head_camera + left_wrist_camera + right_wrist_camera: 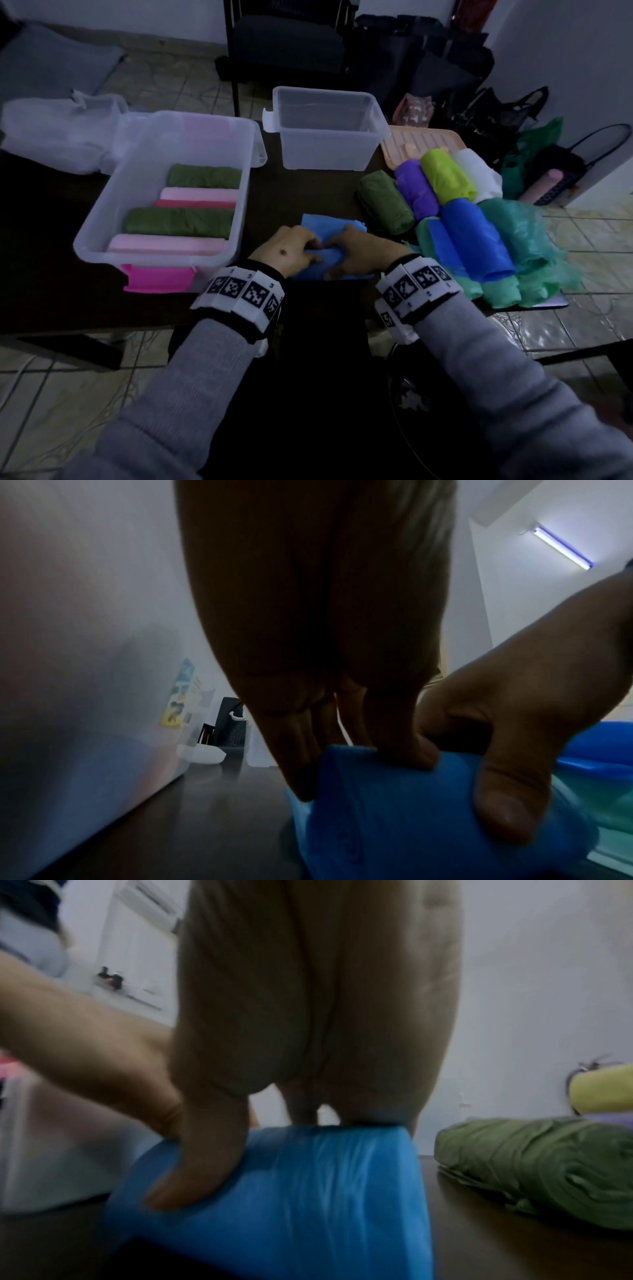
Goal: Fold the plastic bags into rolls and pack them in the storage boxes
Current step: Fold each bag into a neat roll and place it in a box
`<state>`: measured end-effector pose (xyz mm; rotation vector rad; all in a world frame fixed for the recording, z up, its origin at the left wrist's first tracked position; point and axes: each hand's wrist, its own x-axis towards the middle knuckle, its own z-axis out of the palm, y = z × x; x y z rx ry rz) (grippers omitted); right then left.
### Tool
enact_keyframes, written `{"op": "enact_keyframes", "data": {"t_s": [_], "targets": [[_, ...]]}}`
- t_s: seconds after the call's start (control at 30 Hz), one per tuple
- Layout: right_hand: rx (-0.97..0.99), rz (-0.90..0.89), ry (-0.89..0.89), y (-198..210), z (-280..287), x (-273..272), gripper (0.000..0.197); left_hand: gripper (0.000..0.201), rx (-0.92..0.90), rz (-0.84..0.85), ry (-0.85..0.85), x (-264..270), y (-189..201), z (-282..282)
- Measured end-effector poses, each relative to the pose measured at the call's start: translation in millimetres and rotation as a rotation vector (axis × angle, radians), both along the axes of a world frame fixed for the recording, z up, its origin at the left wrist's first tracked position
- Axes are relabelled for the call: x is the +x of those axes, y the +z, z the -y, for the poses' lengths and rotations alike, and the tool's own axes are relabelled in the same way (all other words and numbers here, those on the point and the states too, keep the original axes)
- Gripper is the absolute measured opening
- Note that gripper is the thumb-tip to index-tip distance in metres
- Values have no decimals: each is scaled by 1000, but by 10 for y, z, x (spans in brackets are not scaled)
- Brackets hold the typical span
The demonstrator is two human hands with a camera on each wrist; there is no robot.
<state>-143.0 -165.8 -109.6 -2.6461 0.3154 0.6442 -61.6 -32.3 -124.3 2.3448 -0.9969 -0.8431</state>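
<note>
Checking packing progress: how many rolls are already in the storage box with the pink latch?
4. In the left storage box, far to near: green roll, pink roll, green roll, pink roll. More could lie hidden beneath them.

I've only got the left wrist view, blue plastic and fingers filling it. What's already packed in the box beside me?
Observer: The pink-latched storage box holds four rolls, two green and two pink.
Operator: Any second box?
Observer: Yes, a clear storage box behind the hands, nothing visible inside.
Operator: How far along is the blue bag?
Observer: Partly rolled; a flat end of the blue bag lies beyond the left hand and right hand.
</note>
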Motion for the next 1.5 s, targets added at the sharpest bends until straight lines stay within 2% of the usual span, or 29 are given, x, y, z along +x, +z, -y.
{"op": "enact_keyframes", "data": {"t_s": [0.07, 0.2, 0.27, 0.33, 0.37, 0.47, 0.57, 0.73, 0.83, 0.97, 1.03, 1.13, 1.27, 1.5], "targets": [[-15, 143, -57, -24, 2, -39, 65, 35, 39, -11, 6, 7, 23, 53], [-171, 339, -19, -167, -115, -175, 52, 27, 63, -12, 51, 45, 5, 113], [-193, 368, 1, -261, -168, -266, 64, 27, 79, -12, 62, 52, -25, 141], [-237, 355, 34, -333, -192, -332, 76, 29, 96, -9, 68, 54, -41, 166], [-263, 354, 36, -354, -191, -337, 76, 30, 104, -8, 69, 53, -41, 175], [-266, 344, 19, -346, -137, -265, 64, 33, 61, 12, 70, 36, -21, 153], [-224, 231, 25, -270, -64, -149, 61, 40, -68, 59, 61, -2, -9, 62], [-68, 81, 29, -113, 39, 0, 58, 44, -36, 14, 40, 24, -28, 13], [-36, 53, 4, -73, 149, 32, 70, 44, -32, 6, 45, 16, -5, 4], [-65, -32, -53, -114, 228, 85, 111, 42, -65, 10, 57, -7, 13, -1], [-88, -69, -53, -135, 231, 118, 118, 42, -74, 9, 57, -13, 22, -1], [-68, -101, -54, -157, 197, 133, 104, 42, -81, -9, 51, -19, 44, -10], [-97, -35, 14, -159, 114, 95, 76, 40, -73, -19, 45, -27, 61, 5], [-117, 78, 36, -226, 2, -119, 61, 40, -18, -70, 32, -10, 163, 18]]}}
